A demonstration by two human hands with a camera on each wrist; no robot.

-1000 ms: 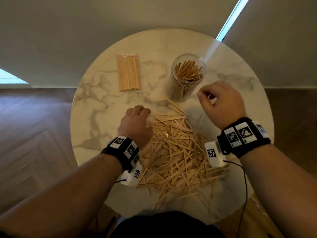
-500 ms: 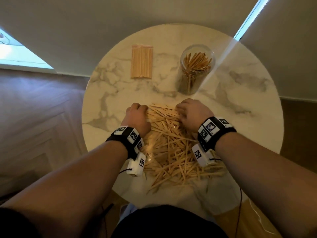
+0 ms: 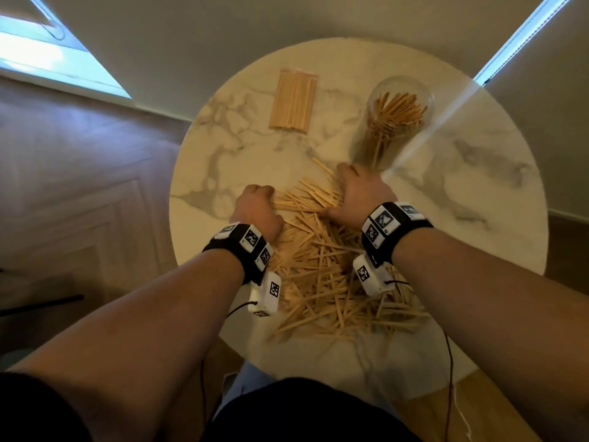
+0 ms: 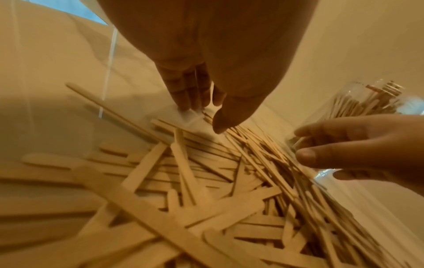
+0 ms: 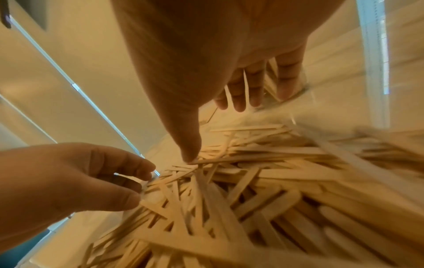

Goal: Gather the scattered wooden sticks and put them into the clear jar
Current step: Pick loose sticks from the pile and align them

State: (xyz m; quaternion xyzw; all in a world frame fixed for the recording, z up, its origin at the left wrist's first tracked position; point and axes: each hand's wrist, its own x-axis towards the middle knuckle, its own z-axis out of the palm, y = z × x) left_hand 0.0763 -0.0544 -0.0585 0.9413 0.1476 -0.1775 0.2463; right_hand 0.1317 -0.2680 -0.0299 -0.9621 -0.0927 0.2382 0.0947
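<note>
Both hands down on the heap of loose wooden sticks (image 3: 322,269) spread over the near half of the round marble table (image 3: 471,199). Left hand (image 3: 256,210) at the heap's far-left edge, fingers bent down onto the sticks, thumb tip touching the top layer; nothing lifted, and no telling whether any stick is actually pinched. Right hand (image 3: 360,194) at the far-right edge, just in front of the clear jar (image 3: 395,119), fingers spread and reaching down, thumb pressing a stick end; again no clear grasp. Jar standing upright, already partly filled with sticks leaning every way. To its left, well apart, a neat bundle of sticks (image 3: 294,102) lying flat. No readable writing anywhere: only black-and-white square marker patterns on the wristbands (image 3: 390,226) and on the small white camera boxes under each wrist. Head view alone giving the whole layout, bundle included. Left wrist view alone showing the left hand's fingers (image 4: 183,87) close together above the pile, with the right hand's fingertips in front of the jar (image 4: 367,101). Right wrist view blurred toward the right, left hand (image 5: 69,181) with curled fingers at the stick ends.
</note>
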